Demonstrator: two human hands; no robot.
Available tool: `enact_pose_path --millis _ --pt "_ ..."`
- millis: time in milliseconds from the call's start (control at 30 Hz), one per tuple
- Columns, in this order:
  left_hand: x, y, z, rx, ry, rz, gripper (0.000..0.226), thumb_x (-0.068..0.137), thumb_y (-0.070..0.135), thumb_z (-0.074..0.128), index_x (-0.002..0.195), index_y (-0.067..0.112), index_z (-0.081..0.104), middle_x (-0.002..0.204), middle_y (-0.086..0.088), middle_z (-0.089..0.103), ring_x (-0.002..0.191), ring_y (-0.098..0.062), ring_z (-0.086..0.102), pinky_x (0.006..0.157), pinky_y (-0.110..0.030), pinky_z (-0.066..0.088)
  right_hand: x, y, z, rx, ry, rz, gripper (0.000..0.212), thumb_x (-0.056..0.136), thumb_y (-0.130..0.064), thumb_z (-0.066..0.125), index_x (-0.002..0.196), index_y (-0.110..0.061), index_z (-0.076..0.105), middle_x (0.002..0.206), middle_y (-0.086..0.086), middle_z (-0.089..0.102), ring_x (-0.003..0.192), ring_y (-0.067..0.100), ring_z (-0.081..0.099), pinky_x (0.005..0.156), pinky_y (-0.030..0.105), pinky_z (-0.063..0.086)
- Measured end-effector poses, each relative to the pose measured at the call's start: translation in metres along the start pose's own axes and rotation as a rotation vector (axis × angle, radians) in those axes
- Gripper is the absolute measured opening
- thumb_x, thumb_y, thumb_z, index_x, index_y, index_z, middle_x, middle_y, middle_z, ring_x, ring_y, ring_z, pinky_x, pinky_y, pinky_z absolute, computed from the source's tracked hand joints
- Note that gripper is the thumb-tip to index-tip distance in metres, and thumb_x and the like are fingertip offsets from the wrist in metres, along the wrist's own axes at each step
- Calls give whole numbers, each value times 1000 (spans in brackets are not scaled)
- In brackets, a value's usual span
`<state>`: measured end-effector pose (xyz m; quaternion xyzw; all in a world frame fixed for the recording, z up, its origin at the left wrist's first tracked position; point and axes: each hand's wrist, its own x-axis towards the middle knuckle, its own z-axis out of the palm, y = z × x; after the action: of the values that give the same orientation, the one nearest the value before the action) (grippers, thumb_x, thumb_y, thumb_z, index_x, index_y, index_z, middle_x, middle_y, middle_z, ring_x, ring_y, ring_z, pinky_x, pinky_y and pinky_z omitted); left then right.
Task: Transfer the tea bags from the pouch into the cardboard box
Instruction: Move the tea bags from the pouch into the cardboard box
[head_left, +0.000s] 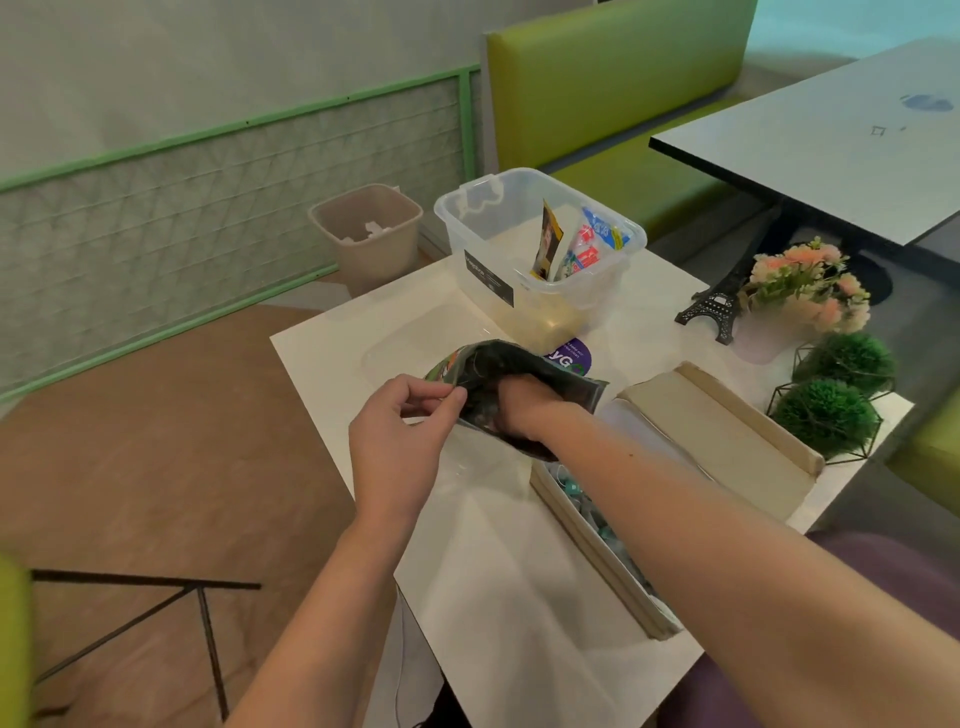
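Observation:
A dark foil pouch (545, 371) is held above the white table (509, 571), mouth towards me. My left hand (400, 441) pinches the pouch's near rim between thumb and fingers. My right hand (524, 405) is pushed inside the pouch; its fingers are hidden, so what they hold cannot be seen. The open cardboard box (582, 525) lies under my right forearm, with several teal-wrapped tea bags (595, 517) inside. Its lid (722, 441) is folded back to the right.
A clear plastic bin (535, 249) with snack packets stands at the table's far side. A small tower model (719, 306), a flower pot (810, 291) and two green ball plants (831, 410) sit at the right. A beige waste bin (369, 234) stands on the floor.

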<state>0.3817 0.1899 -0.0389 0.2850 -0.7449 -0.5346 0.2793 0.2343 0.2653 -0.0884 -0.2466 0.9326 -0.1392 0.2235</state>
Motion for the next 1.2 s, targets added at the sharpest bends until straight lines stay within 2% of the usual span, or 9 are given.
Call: enact_pose_path --millis 100,333,567,667,767,867,933,1067,1200 --pt "2 -3 -3 -1 4 -5 8 82 21 82 80 21 74 74 13 70 72 2 62 65 -7 43 8 0 5 -5 13 -9 33 98 -20 50 128 -9 57 128 15 60 115 32 58 92 32 45" --pt "2 -4 -7 6 3 5 9 82 21 82 79 23 73 71 12 69 70 3 62 64 -7 43 10 2 13 31 99 28 26 97 -17 51 118 -6 62 126 17 60 116 33 57 95 35 46" --pt "-2 -6 -6 4 -1 0 8 83 22 81 80 21 74 71 9 69 69 4 61 65 -7 44 -15 -1 -5 144 132 35 19 96 -22 53 107 -10 62 113 13 64 102 28 60 85 32 48" --pt "-5 -5 -4 10 -1 -2 8 83 22 81 80 22 73 72 9 70 69 5 61 64 -6 44 -40 6 -13 312 184 -16 12 94 -21 58 100 -11 61 101 9 64 97 24 59 84 30 46" --pt "-10 -3 0 16 -15 2 8 83 24 81 80 23 73 71 10 70 69 4 61 63 -7 44 -67 17 -20 566 254 -6 12 90 -20 66 81 -22 57 84 -4 61 80 13 59 67 22 47" --pt "-15 -4 4 24 -27 0 9 83 25 81 80 24 73 70 11 70 69 5 61 63 -6 43 -87 26 -23 853 278 38 12 87 -11 69 84 -19 60 93 6 68 79 19 71 66 30 61" --pt "-21 -4 7 26 -36 3 9 83 25 80 80 24 72 70 11 69 69 6 60 63 -5 42 -103 37 -25 996 286 59 7 89 -8 67 89 -12 61 95 12 69 77 26 72 62 30 62" --pt "-28 -5 10 35 -44 7 11 84 24 80 79 26 71 71 10 69 69 7 59 64 -5 42 -126 62 -26 1083 297 47 4 92 -8 62 94 -8 58 93 12 63 75 23 65 56 26 59" --pt "-33 -6 11 33 -39 10 12 84 24 80 78 28 70 73 11 69 68 7 59 62 -3 40 -141 90 -19 1109 332 83 10 90 -11 64 93 -4 59 88 7 65 69 15 61 63 29 59"
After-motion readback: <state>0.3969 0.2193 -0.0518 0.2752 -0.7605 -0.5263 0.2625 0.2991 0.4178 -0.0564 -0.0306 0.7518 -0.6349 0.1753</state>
